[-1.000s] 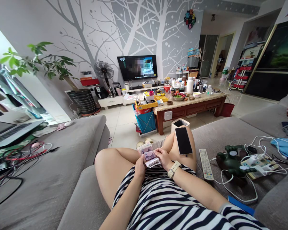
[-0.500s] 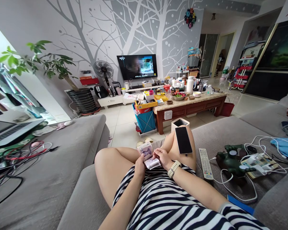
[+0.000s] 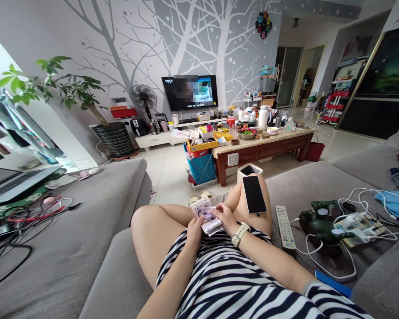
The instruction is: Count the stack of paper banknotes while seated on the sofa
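Note:
A stack of purple-and-white banknotes lies bent over in my lap, one part fanned upward and the other folded down toward my body. My left hand is closed round its left side, the thumb pressing on the notes. My right hand pinches the right edge of a note at the top of the stack. A pale watch is on my right wrist. Just beyond that hand, a black-screened phone rests on my right thigh.
On the sofa to my right lie a remote control, a dark green figurine and a power strip with white cables. Tangled cables and a laptop are at left. Ahead stands a cluttered coffee table.
My right hand has risen slightly from the folded-down part and now draws a note at the upper part. My left thumb has moved onto the notes.

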